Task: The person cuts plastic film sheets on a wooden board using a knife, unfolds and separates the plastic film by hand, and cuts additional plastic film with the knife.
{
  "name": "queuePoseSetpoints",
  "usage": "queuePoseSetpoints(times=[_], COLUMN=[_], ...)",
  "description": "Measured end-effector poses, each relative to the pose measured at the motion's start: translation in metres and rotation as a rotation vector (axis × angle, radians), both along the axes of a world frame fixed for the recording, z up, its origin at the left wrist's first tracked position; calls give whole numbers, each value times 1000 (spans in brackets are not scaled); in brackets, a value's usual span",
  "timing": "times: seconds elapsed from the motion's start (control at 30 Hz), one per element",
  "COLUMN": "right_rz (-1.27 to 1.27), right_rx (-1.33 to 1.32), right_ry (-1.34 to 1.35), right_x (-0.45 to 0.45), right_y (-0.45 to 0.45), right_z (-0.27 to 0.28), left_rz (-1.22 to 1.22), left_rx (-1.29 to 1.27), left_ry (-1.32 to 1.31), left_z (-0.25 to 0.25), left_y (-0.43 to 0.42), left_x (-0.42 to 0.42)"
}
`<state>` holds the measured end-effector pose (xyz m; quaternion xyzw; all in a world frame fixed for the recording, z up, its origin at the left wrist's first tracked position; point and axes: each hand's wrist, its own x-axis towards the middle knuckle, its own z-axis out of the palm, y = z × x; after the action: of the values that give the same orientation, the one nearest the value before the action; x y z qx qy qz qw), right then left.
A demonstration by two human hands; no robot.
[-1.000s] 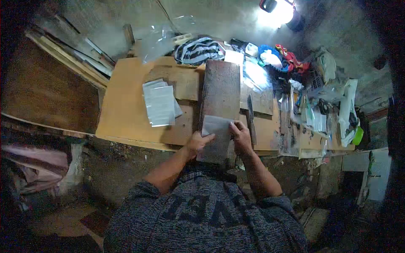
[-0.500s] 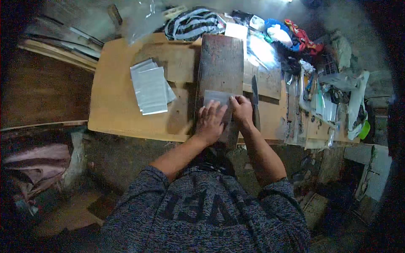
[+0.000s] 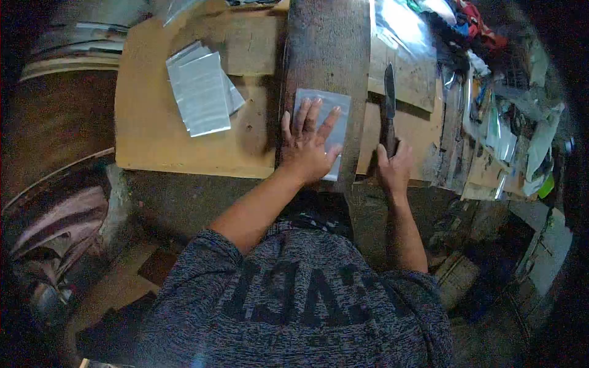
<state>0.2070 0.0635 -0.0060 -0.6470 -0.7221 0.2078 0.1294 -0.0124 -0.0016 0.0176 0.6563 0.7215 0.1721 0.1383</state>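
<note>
My left hand [image 3: 308, 150] lies flat with fingers spread on a clear plastic sheet [image 3: 341, 110], which rests on a thick dark wooden board [image 3: 328, 43]. To the right of the board, my right hand [image 3: 397, 167] has its thumb and fingers around the dark handle of a knife [image 3: 389, 89]. The blade points away from me, over the table. A small stack of similar plastic sheets [image 3: 199, 92] lies fanned out left of the board.
The light wooden table [image 3: 141, 122] carries the board. Clear plastic pieces [image 3: 500, 138] and other clutter lie at the right. Bundled red cloth [image 3: 481, 30] sits at the back right. A crumpled pinkish cloth [image 3: 67, 221] hangs at the lower left.
My right hand has left the plastic sheet and moved right onto the knife handle. My left hand now presses flatter on the sheet with spread fingers. The view has tilted downward.
</note>
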Motion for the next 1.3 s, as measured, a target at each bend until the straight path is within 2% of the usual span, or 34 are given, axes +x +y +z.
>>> queuePoseSetpoints(times=[0.07,0.13,0.17,0.23,0.27,0.3,0.4,0.43,0.47,0.5,0.57,0.63,0.7,0.77,0.83,0.9,0.93,0.97,1.03,1.07,1.17,1.23,1.3], right_rz=[-12,64,63,-128,-73,-73,-37,-37,-122,-208,-171,-112,-54,-67,-160,253,230,228,423,296,283,249,447], right_rx=[-64,95,89,-286,-350,-354,-465,-464,-512,-558,-587,-563,-488,-312,-372,275,261,259,345,250,189,164,92], right_ry=[8,65,63,381,431,429,726,722,815,908,1007,1098,1055,735,735,541,709,710,1015,1153,1307,1368,1630], right_x=[7,9,9,10,19,19,15,12,6,2,9,10,3,-7,-19,-28,-34,-41,-56,-69,-72,-80,-90], right_y=[0,3,4,2,3,2,2,2,1,0,4,8,13,23,36,52,58,69,87,85,90,81,74], right_z=[-4,9,21,49,56,70,113,125,137,145,146,144,150,153,156,143,136,124,110,110,103,119,129], left_rz=[4,8,8,10,9,10,8,9,6,4,13,21,23,24,26,37,37,42,44,46,52,58,63], left_rx=[-56,-109,-129,-154,-159,-164,-202,-201,-197,-192,-186,-180,-184,-177,-169,-132,-133,-155,-175,-176,-184,-188,-177], left_ry=[-8,-20,-17,-16,-25,-34,-38,-41,-41,-40,-73,-107,-88,-80,-70,-76,-76,-71,-68,-70,-80,-87,-88], left_z=[6,11,12,12,11,11,14,14,13,13,12,12,12,10,9,8,9,11,13,13,16,16,15], left_y=[4,7,8,9,9,10,12,12,11,11,11,11,11,11,11,10,11,12,14,14,15,15,16], left_x=[0,0,-1,-2,-2,-3,-4,-3,-4,-5,-6,-6,-6,-6,-6,-5,-6,-6,-6,-7,-8,-9,-9])
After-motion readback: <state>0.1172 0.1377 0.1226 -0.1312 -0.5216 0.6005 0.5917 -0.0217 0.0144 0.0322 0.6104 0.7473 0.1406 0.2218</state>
